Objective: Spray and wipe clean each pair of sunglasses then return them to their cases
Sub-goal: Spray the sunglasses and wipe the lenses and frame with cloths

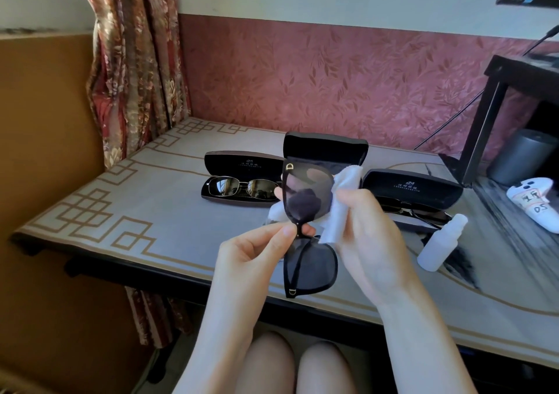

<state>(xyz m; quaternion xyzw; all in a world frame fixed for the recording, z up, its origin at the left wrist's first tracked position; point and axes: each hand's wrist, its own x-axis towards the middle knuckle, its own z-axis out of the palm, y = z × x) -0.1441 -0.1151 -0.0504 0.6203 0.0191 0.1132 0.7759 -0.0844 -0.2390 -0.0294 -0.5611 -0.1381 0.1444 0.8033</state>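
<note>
Black square sunglasses stand on end above the table edge. My left hand pinches them at the bridge. My right hand presses a white cloth around the upper lens, fingers showing through the dark lens. Behind them an open black case stands empty as far as I can see. An open case on the left holds metal-framed sunglasses. Another open case at the right holds a dark pair. A white spray bottle lies tilted beside it.
The table has a grey patterned top; a floral curtain hangs at its far left corner. At the right stand a dark shelf frame, a grey cylinder and a white labelled controller. My knees show under the table edge.
</note>
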